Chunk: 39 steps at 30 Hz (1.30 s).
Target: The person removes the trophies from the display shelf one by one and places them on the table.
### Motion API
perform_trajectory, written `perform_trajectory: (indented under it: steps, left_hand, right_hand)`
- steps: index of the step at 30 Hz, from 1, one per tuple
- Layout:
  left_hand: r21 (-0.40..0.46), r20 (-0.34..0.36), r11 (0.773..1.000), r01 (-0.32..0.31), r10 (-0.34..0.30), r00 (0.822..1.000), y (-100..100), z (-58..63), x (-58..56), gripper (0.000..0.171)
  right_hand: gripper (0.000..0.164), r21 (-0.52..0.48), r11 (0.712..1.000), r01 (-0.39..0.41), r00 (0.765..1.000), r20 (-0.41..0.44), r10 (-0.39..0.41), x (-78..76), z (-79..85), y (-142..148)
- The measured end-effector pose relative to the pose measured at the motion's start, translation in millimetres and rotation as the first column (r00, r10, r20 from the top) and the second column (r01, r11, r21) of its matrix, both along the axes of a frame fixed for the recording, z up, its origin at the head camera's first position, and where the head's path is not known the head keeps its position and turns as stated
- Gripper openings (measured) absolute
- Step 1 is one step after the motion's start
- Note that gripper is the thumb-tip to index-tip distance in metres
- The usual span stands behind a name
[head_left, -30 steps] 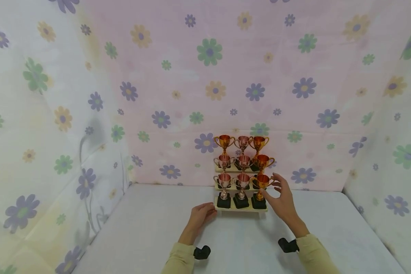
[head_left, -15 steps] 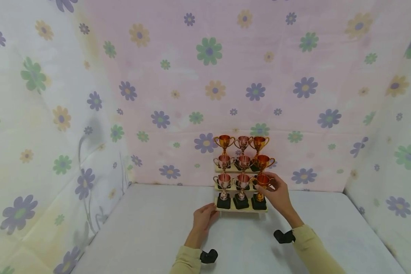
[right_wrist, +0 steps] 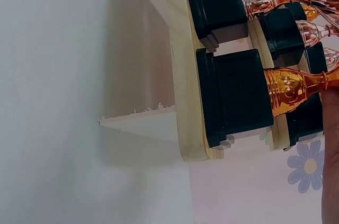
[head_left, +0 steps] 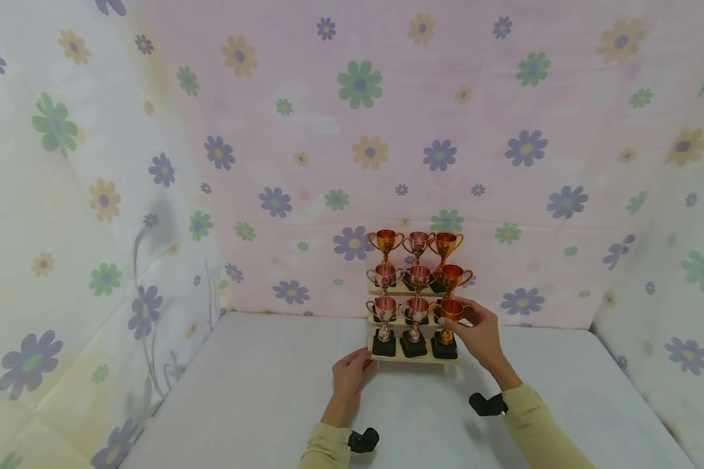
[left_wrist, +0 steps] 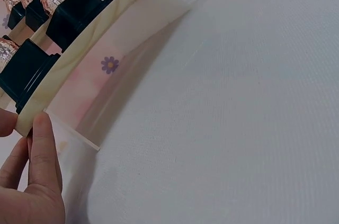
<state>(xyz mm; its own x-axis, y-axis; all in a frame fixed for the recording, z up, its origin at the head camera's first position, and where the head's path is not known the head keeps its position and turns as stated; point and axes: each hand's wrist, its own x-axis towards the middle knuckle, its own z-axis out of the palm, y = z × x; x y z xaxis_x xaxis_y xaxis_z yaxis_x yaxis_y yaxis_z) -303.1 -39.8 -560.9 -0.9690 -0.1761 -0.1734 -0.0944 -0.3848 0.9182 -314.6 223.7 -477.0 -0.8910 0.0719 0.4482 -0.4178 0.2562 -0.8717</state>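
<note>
A three-tier wooden display shelf (head_left: 412, 358) bears small two-handled trophy cups on black bases, a row on each step. My left hand (head_left: 349, 374) pinches the left end of the lowest board; the left wrist view has the thumb on top of the board (left_wrist: 79, 64) and fingers (left_wrist: 42, 147) under it. With thumb and fingers, my right hand (head_left: 482, 333) grips the gold trophy (head_left: 453, 309) at the front right. Its black base (right_wrist: 235, 94) stands on the lowest board. Beside it are two rose-gold trophies (head_left: 416, 309) in the same row.
Gold and rose-gold trophies (head_left: 418, 279) fill the upper steps behind. The shelf stands on a white tabletop (head_left: 258, 378) close to a flowered pink backdrop (head_left: 305, 130). Flowered cloth (head_left: 82, 260) also hangs at both sides. A black wrist camera (head_left: 364, 440) sits at each cuff.
My right hand has moved left from beside the front-right gold trophy and taken hold of its cup. My left hand has shifted slightly right on the shelf's end. The trophies keep their places.
</note>
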Motion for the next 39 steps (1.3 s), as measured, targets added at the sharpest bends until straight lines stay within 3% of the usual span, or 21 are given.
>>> perform_trajectory:
  steps: [6, 9, 17, 30, 39]
  left_hand:
    - [0.006, 0.012, 1.0, -0.011, 0.011, 1.0, 1, 2.8, 1.2, 0.037]
    - [0.005, 0.021, 1.0, -0.016, 0.016, 1.0, 1, 3.8, 0.8, 0.037]
    - [-0.007, 0.037, 1.0, -0.022, 0.022, 0.999, 3, 2.4, -1.4, 0.036]
    - [0.011, 0.027, 0.999, -0.04, 0.04, 0.999, 4, -2.4, -3.9, 0.036]
    - [0.003, 0.04, 1.0, -0.01, 0.01, 0.999, 2, -2.2, -2.4, 0.036]
  right_hand:
    - [0.045, -0.014, 1.0, 0.005, 1.0, 0.025, -0.004, 13.9, 17.5, -5]
    - [0.045, -0.017, 1.0, 0.004, 1.0, 0.029, -0.003, 12.8, 16.2, -4]
    - [0.048, -0.004, 1.0, 0.011, 0.999, 0.053, -0.01, -6.2, -6.7, 9]
    - [0.05, 0.0, 1.0, 0.017, 0.999, 0.044, -0.017, 7.8, -1.4, 17]
    - [0.05, -0.005, 1.0, 0.016, 1.0, 0.012, -0.016, 15.3, 0.2, 35]
